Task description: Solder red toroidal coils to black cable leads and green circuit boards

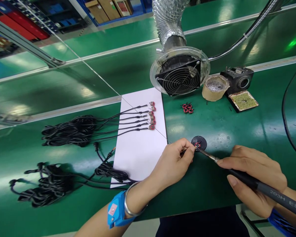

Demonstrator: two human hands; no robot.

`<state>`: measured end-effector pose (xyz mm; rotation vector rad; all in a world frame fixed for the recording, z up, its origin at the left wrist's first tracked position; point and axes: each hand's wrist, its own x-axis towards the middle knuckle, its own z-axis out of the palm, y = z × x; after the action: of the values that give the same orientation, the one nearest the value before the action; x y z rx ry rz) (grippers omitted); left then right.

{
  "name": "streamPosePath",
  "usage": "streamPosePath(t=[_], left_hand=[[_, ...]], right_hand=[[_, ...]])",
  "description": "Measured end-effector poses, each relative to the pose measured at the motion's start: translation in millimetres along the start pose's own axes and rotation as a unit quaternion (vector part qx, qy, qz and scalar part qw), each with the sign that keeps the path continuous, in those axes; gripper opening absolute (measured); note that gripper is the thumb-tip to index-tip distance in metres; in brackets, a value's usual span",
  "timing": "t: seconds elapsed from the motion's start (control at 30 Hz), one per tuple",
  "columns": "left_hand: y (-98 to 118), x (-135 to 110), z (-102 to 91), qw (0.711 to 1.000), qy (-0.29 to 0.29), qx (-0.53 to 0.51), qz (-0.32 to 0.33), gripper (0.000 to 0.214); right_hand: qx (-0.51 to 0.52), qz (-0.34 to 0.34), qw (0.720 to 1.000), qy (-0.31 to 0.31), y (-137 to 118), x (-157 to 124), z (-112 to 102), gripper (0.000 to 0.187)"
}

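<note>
My right hand (259,177) grips a black soldering iron (244,177), its tip touching a small red-and-black round part (197,144). That part lies on a black disc (202,140) on the green bench. Beside the disc my left hand (174,161) is closed in a pinch on thin wire ends, seemingly of a black cable; the fingers hide most of it. On a white sheet (140,151) to the left, several black cables (130,121) end in small red-and-silver round parts (152,120). A little pile of red-and-black parts (187,108) sits beyond the disc.
A fume extractor fan (180,77) hangs above the bench. Back right stand a tape roll (215,88), an iron holder (239,79) and a sponge tray (243,100). Coiled black cables (49,184) lie at left. A dark cord (287,121) runs down the right side.
</note>
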<state>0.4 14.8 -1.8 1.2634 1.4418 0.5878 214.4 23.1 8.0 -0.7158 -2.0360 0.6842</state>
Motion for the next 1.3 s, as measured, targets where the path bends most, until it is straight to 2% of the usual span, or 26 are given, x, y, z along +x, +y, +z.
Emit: streamPosePath(t=[0.2, 0.4, 1.0, 1.3], left_hand=[[-0.8, -0.2, -0.4, 1.0, 0.0, 0.009, 0.0, 0.023], [-1.3, 0.7, 0.1, 1.0, -0.001, 0.001, 0.003, 0.022], [-3.8, 0.5, -1.2, 1.0, 0.006, 0.012, -0.002, 0.023], [-5.0, -0.3, 2.3, 1.0, 0.007, 0.029, 0.007, 0.023]], right_hand=[[0.021, 0.004, 0.999, 0.024, 0.2, -2.5, -2.6, 0.038], [0.019, 0.007, 0.999, 0.037, 0.3, -2.7, -2.4, 0.034], [0.016, 0.015, 1.0, 0.014, 0.8, -1.7, 0.2, 0.034], [0.023, -0.004, 1.0, 0.02, 2.1, -1.9, 3.1, 0.031]])
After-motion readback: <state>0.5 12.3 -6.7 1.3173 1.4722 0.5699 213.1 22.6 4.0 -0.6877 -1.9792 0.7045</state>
